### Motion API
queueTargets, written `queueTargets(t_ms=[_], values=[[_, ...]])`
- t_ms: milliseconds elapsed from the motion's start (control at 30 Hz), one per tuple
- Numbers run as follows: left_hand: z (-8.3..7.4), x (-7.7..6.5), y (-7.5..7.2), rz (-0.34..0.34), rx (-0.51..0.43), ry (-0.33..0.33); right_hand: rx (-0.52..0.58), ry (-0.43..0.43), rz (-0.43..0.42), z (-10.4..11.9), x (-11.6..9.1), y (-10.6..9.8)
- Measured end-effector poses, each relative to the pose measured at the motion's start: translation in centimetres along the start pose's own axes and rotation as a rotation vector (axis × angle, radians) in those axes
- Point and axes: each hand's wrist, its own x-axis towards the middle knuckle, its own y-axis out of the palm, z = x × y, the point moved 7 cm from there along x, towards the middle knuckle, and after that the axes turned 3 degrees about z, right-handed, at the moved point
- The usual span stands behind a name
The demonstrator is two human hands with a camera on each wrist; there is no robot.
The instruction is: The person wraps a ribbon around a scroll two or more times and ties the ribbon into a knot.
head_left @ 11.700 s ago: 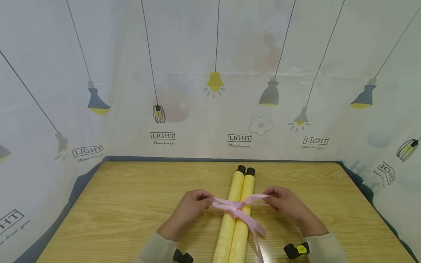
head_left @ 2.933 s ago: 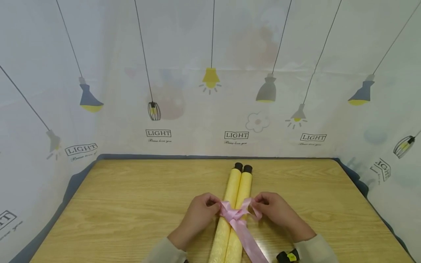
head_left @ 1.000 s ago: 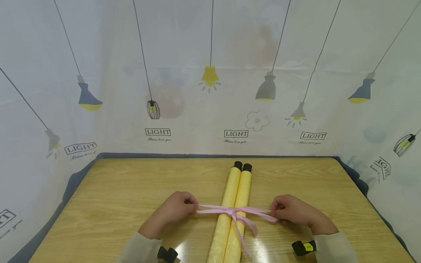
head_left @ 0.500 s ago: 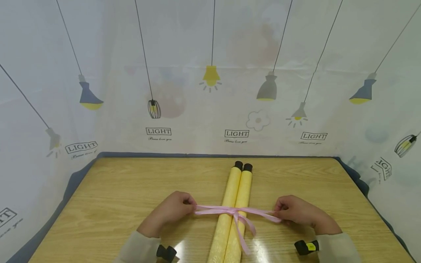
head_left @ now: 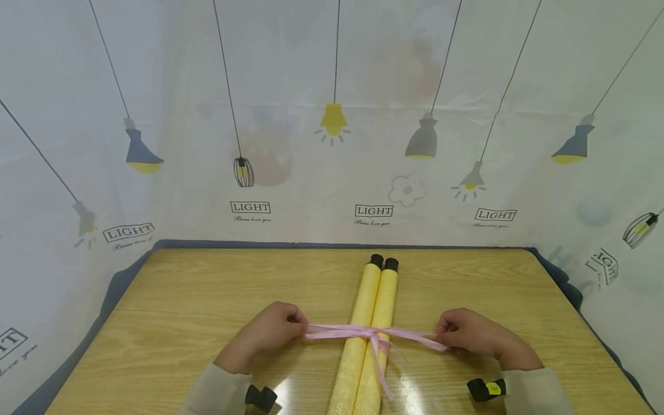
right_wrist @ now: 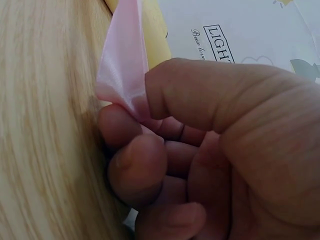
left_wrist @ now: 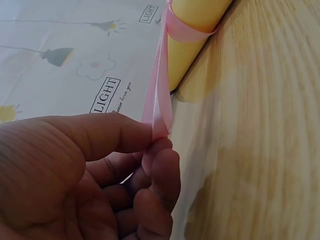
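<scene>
Two yellow scrolls (head_left: 365, 311) with black end knobs lie side by side on the table. A pink ribbon (head_left: 369, 333) is tied round both, its knot on top and its tails hanging toward the near side. To the left of the scrolls my left hand (head_left: 270, 329) pinches one ribbon loop, stretched sideways. On the other side my right hand (head_left: 474, 334) pinches the opposite loop. In the left wrist view the ribbon (left_wrist: 159, 100) runs taut from thumb and finger. The right wrist view has the folded ribbon (right_wrist: 125, 65) between thumb and fingertip.
The wooden table (head_left: 207, 288) reaches back to a white cloth backdrop (head_left: 321, 184) printed with hanging lamps. Black camera mounts (head_left: 485, 389) sit at both wrists, by the pale sleeves.
Since about three seconds ago both hands have moved apart, drawing the ribbon loops out narrow and tightening the knot. Over the last half second they spread slightly more, and one ribbon tail shifted.
</scene>
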Motion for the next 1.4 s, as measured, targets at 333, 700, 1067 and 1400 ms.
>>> queueTargets(t_ms=[333,700,1067,1400], values=[[0.74,0.15,-0.12,-0.003,0.010,-0.016,-0.006,-0.026,-0.002,-0.10,-0.14,-0.04],[0.77,0.11,-0.22,0.001,0.023,-0.018,-0.018,-0.025,0.009,-0.11,-0.42,-0.18],[0.86,0.07,-0.45,-0.009,0.023,-0.017,-0.013,0.006,0.016,-0.59,-0.53,-0.31],[0.95,-0.07,-0.58,-0.005,0.020,-0.031,-0.013,0.006,0.026,-0.50,-0.73,-0.43]])
